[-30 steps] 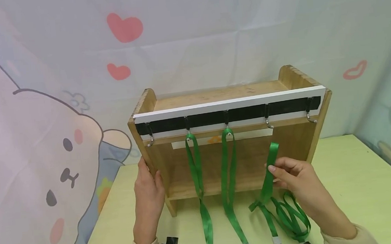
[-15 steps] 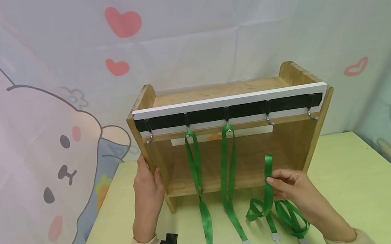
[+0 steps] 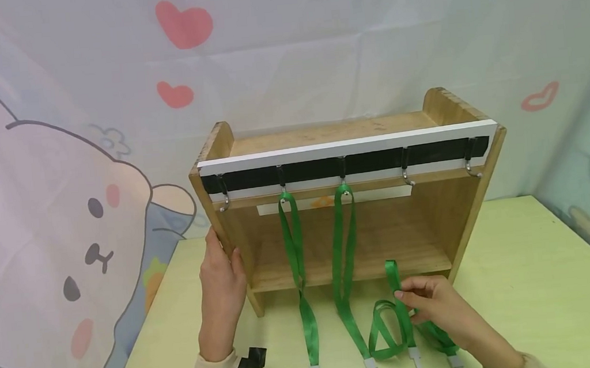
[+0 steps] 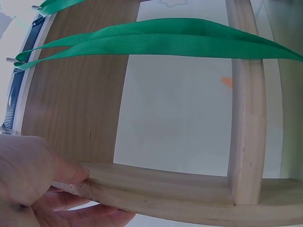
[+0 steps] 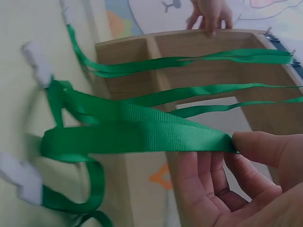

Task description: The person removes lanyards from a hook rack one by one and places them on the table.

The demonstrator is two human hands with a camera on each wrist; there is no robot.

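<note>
My left hand [image 3: 225, 305] grips the left side panel of a small wooden shelf [image 3: 332, 133], thumb inside and fingers outside, as the left wrist view shows. My right hand [image 3: 440, 311] pinches a green lanyard [image 5: 142, 137] between thumb and fingertips, in front of the shelf's lower right. Its loop end stands up above the fingers; the rest bends down to a white clip [image 3: 415, 359] near the table. Two other green lanyards, one on the left [image 3: 291, 236] and one in the middle [image 3: 338, 261], hang from hooks. Another lanyard [image 3: 445, 340] lies partly hidden beneath my right hand.
A white board with a black strip [image 3: 304, 172] runs along the shelf's upper front and carries several metal hooks. The far-left hook [image 3: 225, 202] and the two right hooks [image 3: 409, 176] hold nothing. A cartoon-printed cloth [image 3: 285, 63] rises behind the pale green table [image 3: 530, 258].
My right hand has moved down and slightly left, lowering the lanyard's loop from near the hooks to the shelf's bottom edge; its strap now curls more. My left hand keeps its grip on the shelf.
</note>
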